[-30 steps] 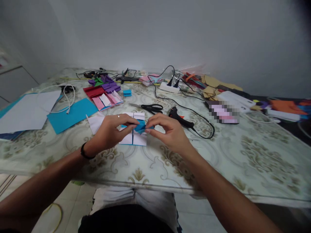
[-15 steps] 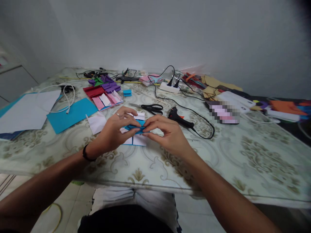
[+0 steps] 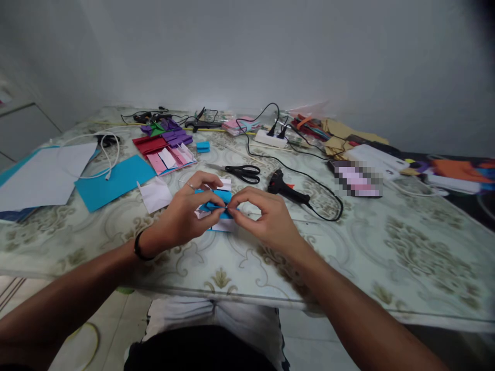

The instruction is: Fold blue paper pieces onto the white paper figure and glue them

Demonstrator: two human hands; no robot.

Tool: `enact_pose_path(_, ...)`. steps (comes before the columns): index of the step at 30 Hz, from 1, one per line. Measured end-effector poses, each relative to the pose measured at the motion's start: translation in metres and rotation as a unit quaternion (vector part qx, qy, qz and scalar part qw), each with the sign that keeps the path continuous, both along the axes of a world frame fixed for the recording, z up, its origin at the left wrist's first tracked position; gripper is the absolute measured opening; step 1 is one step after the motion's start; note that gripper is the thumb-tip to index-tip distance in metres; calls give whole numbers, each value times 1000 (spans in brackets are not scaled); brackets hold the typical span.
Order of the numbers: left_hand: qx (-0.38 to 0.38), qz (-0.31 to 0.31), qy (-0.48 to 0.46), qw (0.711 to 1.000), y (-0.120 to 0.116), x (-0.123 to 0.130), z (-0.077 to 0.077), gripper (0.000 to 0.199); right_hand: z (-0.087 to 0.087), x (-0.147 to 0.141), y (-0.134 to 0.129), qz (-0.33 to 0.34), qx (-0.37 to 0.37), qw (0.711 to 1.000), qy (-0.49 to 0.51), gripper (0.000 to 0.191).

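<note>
A small piece of folded blue paper is pinched between both hands near the middle of the table. My left hand grips its left part between thumb and fingers. From the right, my right hand pinches the same paper, fingertips almost touching those of the left. Beneath lies a white-and-blue folded paper, partly covered by my fingers. Black-handled scissors lie just beyond the hands. A black glue gun rests to the right of them. A white paper scrap is beside my left hand.
Blue sheet and white sheet lie left, under a white cable. Folded pink paper and purple paper sit behind. A power strip with black cords stands at the back; a phone lies right.
Fingers of both hands have shifted on the blue paper, thumbs and fingertips now pinched closer together at its near edge. More of the blue surface shows behind them.
</note>
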State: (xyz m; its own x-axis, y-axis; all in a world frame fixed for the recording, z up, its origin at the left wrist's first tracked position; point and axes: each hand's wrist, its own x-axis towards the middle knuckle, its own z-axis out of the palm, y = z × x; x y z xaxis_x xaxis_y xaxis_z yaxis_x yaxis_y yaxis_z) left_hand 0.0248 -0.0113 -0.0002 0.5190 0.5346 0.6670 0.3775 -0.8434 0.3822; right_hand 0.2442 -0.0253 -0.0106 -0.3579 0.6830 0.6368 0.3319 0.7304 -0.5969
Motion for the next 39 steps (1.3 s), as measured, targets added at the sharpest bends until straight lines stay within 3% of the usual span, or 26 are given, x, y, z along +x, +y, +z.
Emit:
enact_pose_path(25, 51, -7, 5, 999, -9, 4, 3, 13, -2, -6, -5, 24, 53, 998, -1, 13)
enact_pose_path(33, 57, -3, -7, 998, -8, 0, 4, 14, 0, -4, -3, 32, 42, 999, 9, 15)
enact_pose_path(39, 52, 9, -15, 998, -4, -5, 10, 18, 5, 7, 2, 12, -6, 1000, 14, 18)
